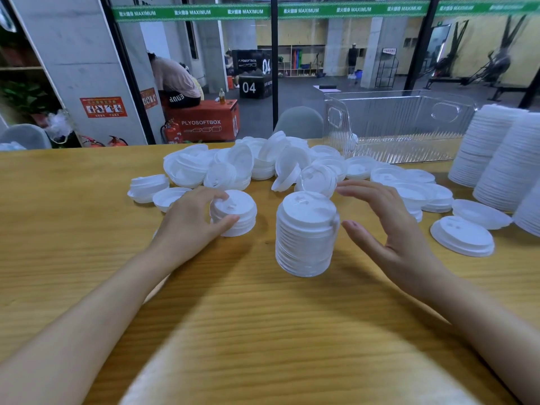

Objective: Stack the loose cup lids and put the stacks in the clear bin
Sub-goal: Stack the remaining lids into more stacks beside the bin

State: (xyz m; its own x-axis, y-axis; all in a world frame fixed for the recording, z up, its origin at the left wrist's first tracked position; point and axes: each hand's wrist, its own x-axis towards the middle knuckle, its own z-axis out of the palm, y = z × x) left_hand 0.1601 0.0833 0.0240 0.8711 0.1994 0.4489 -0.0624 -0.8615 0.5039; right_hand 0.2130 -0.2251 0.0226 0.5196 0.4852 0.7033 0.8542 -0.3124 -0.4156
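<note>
My left grip (190,220) curls round short stack (238,211), just L of tall stack (306,235) on tabletop (263,317). Right grip (388,226) open, fingers spread, just R of tall stack. Loose lids (263,162) behind it; clear bin (403,127) back-R.

we see a tall stack (306,235) of white lids standing upright mid-table, a short stack (236,213) just left of it, loose lids (263,165) heaped behind both, some tilted, and the ribbed clear bin (403,127) upright behind them to the right, possibly with one lid inside.
</note>
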